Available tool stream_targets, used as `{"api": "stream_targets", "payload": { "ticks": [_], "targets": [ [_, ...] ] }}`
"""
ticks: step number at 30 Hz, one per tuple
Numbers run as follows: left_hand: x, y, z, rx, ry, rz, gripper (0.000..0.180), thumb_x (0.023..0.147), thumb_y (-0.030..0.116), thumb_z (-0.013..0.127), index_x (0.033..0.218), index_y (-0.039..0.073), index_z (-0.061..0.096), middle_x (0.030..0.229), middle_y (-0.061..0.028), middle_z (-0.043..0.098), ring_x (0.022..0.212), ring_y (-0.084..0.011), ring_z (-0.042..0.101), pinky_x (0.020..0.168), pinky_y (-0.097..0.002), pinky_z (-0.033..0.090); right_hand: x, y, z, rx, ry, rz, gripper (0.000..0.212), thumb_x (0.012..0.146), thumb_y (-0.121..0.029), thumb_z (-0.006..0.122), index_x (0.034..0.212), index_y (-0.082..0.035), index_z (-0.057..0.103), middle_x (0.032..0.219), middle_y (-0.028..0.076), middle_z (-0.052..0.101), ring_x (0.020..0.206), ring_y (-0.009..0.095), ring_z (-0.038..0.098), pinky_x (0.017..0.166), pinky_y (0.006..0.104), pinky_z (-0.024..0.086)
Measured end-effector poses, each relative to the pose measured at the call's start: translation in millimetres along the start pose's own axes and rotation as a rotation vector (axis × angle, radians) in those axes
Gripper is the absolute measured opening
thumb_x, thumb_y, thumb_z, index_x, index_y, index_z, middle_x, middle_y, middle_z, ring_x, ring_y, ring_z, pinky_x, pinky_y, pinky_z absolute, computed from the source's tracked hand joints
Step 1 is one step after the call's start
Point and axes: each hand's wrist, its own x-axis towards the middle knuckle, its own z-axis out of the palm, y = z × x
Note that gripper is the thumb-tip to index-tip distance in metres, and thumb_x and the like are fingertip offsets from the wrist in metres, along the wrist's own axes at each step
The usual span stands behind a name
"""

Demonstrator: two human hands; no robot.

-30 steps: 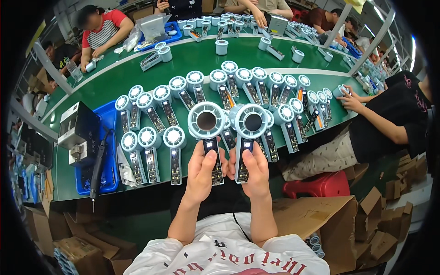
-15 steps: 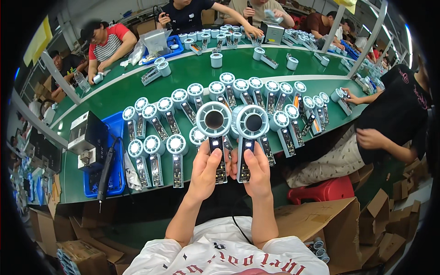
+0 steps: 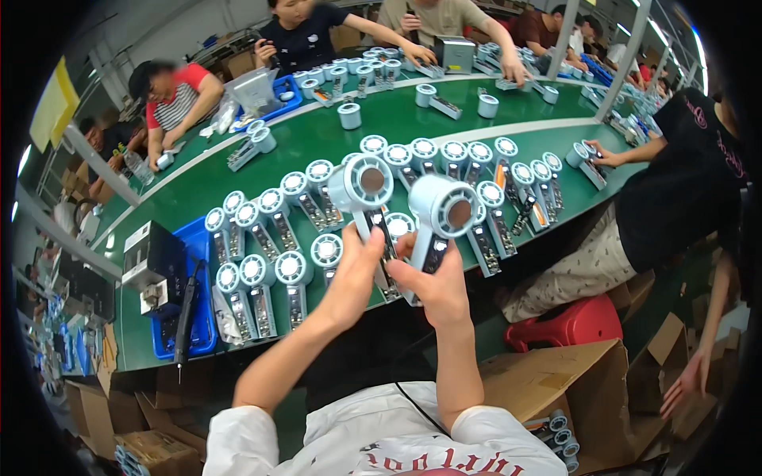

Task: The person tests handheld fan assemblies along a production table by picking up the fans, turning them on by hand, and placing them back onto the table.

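My left hand (image 3: 357, 270) is closed around the handle of a light-blue handheld fan (image 3: 361, 186), its round head pointing up. A second fan (image 3: 435, 208) of the same kind is gripped in my right hand (image 3: 440, 285), its head turned toward the right. Both handles lack a cover on one side, so dark circuit boards show. The two fans are held side by side above the bench's near edge, their heads apart. Around and beyond them, several similar fans (image 3: 294, 270) lie in rows with boards exposed.
A blue tray (image 3: 208, 325) at left holds a metal-sided box (image 3: 149, 262) and a black electric screwdriver (image 3: 187, 313). On the right a co-worker's hand (image 3: 607, 155) touches a fan on the green bench (image 3: 171, 202). A red stool (image 3: 571, 324) and cardboard box (image 3: 548, 381) stand below.
Both fans have tilted, and their heads have turned toward the right. My right thumb has shifted across toward the left. A co-worker's arm now hangs down at the right.
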Motion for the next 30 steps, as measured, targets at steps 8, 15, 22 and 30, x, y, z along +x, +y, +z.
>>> {"api": "stream_targets", "payload": {
  "ticks": [8,15,22,30],
  "targets": [
    [113,32,15,0.135,-0.433,-0.271,0.066,0.097,0.051,0.032,0.132,-0.004,0.025,0.119,-0.0207,0.045,0.1,-0.0256,0.054,0.089,-0.0377,0.044,96,-29,-34,-0.188,0.204,0.01,0.049,0.067,0.0,0.074,0.112,0.0,0.053,0.085,0.008,0.063,0.062,0.013,0.059,0.047,0.0205,0.046],
    [296,34,-125,1.541,-0.166,0.2,0.039,0.08,0.03,0.053,0.095,-0.007,0.059,0.098,-0.0228,0.062,0.088,-0.0331,0.059,0.078,-0.0416,0.049,262,-64,-216,-1.095,0.299,-0.064,0.042,0.06,-0.003,0.07,0.099,0.001,0.056,0.084,0.012,0.063,0.069,0.021,0.058,0.064,0.0296,0.049],
    [403,-21,-225,1.572,-0.012,-0.26,0.054,0.078,0.04,0.062,0.107,-0.005,0.054,0.11,-0.0221,0.057,0.093,-0.0303,0.057,0.08,-0.0378,0.048,341,-32,-322,-1.522,0.207,0.062,0.037,0.059,-0.006,0.069,0.094,-0.003,0.057,0.082,0.008,0.062,0.072,0.022,0.056,0.067,0.0299,0.047],
    [445,-69,-204,1.428,0.222,-0.129,0.085,0.075,0.057,0.06,0.133,0.001,0.036,0.124,-0.0269,0.047,0.106,-0.0417,0.054,0.087,-0.0458,0.047,362,-23,-306,-1.312,-0.211,0.217,0.038,0.065,-0.005,0.066,0.102,0.0,0.06,0.085,0.003,0.061,0.075,0.016,0.05,0.069,0.0252,0.043]
  ]
}}
